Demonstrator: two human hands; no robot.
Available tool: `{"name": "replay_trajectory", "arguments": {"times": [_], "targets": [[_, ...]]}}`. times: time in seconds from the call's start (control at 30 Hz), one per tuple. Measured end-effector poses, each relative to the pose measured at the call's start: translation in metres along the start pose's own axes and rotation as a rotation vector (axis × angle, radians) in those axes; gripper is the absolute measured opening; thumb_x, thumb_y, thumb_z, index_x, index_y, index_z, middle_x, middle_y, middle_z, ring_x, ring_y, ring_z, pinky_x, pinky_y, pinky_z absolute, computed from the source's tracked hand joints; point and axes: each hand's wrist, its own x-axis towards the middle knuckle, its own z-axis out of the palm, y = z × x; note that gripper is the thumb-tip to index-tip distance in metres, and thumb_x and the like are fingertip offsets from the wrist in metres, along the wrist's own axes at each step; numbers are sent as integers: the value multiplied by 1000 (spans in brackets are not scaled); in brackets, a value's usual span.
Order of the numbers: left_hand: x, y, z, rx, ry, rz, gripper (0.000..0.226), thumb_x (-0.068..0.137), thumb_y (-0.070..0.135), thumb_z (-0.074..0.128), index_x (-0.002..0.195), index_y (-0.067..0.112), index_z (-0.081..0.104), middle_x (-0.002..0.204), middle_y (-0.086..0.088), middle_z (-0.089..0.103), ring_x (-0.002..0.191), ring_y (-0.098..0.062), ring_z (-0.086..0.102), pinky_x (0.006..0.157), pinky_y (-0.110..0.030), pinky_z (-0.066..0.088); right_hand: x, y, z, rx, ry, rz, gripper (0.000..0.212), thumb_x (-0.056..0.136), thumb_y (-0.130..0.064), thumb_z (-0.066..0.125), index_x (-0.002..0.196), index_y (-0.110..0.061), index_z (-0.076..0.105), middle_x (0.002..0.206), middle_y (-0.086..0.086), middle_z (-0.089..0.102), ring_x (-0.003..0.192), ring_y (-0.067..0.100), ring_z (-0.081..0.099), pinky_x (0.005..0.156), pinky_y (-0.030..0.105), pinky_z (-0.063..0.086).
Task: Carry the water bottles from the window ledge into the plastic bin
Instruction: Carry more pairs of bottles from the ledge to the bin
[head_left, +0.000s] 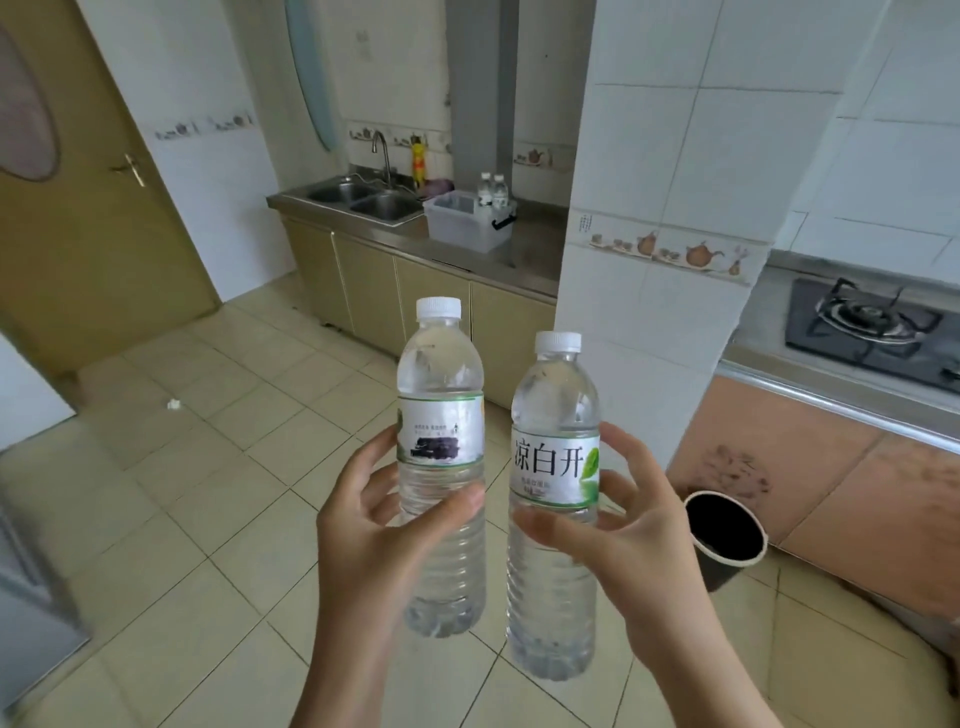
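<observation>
The room was a white-tiled kitchen with a pale tiled floor (218, 467), and along its far wall ran a long stainless steel worktop (524, 254) over beige cabinet doors, a double sink (363, 200) sunk into its left end. Just right of the sink, near the worktop's front edge, stood the translucent white plastic bin (465, 223) with a black latch, two clear water bottles (492, 189) already upright in its back right corner. Well apart from it, over the open floor, the left hand (384, 525) clasped a clear capped water bottle with a grey-white label (441, 431) and the right hand (618, 525) clasped a like bottle with a leaf-printed label (556, 447), each gripped around the ribbed waist and kept upright, probably so both could be lowered straight into the bin's free left side
</observation>
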Motion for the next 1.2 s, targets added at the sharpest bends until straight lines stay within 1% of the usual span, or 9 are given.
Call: {"name": "replay_trajectory", "arguments": {"times": [0.23, 0.47, 0.57, 0.67, 0.8, 0.9, 1.0, 1.1, 1.2], "targets": [[98, -9, 4, 4, 64, -10, 81, 39, 36, 92, 115, 39, 66, 105, 2, 77, 106, -22, 70, 100, -54, 49, 105, 5, 36, -6, -37, -15, 79, 46, -15, 93, 107, -50, 57, 102, -2, 71, 79, 20, 73, 64, 32, 56], [208, -10, 27, 43, 133, 10, 83, 37, 35, 90, 117, 39, 65, 104, 1, 76, 90, -12, 74, 83, -42, 59, 237, 5, 69, -12, -116, -65, 72, 54, -3, 91, 89, -58, 60, 95, -5, 73, 93, 22, 69, 70, 35, 55], [259, -7, 36, 32, 162, 21, 85, 37, 36, 90, 118, 38, 65, 105, 2, 77, 91, -13, 74, 81, -40, 59, 292, 0, 86, 0, -147, -68, 69, 48, -11, 91, 93, -54, 61, 97, -9, 73, 96, 21, 69, 76, 40, 57], [306, -6, 42, 6, 187, 7, 84, 39, 30, 91, 119, 37, 64, 104, 3, 77, 91, -14, 75, 76, -36, 58, 341, -4, 103, 3, -163, -61, 69, 44, -18, 87, 98, -51, 60, 99, -8, 72, 96, 21, 69, 80, 47, 58], [363, -7, 43, 1, 209, -13, 84, 38, 31, 91, 117, 37, 65, 102, 8, 77, 91, -9, 74, 72, -29, 55, 395, -4, 126, -10, -170, -54, 73, 42, -20, 88, 102, -50, 59, 98, -3, 73, 93, 22, 69, 80, 47, 57], [412, -11, 42, 2, 205, -18, 79, 43, 23, 90, 116, 37, 65, 99, 8, 77, 87, -9, 74, 70, -26, 54, 436, 1, 146, -16, -152, -45, 77, 41, -21, 90, 106, -49, 58, 98, -1, 73, 92, 24, 70, 79, 49, 58], [468, -14, 40, 3, 168, -12, 79, 43, 23, 89, 117, 36, 65, 100, 5, 77, 86, -9, 74, 67, -24, 54, 479, 5, 170, -34, -130, -48, 78, 48, -13, 94, 107, -48, 58, 98, 0, 73, 90, 24, 70, 75, 47, 58], [531, -17, 35, 6, 123, -1, 82, 38, 31, 91, 115, 38, 65, 101, 5, 77, 86, -8, 74, 69, -24, 54, 525, 7, 198, -33, -97, -46, 79, 51, -8, 93, 110, -46, 58, 100, 1, 73, 89, 24, 71, 75, 47, 59], [594, -16, 28, 2, 71, -3, 81, 36, 36, 90, 113, 42, 65, 102, 6, 77, 90, -9, 74, 76, -31, 56, 572, 6, 232, -38, -50, -50, 82, 44, -14, 94, 112, -45, 58, 101, 1, 72, 96, 27, 69, 77, 51, 58]]}}
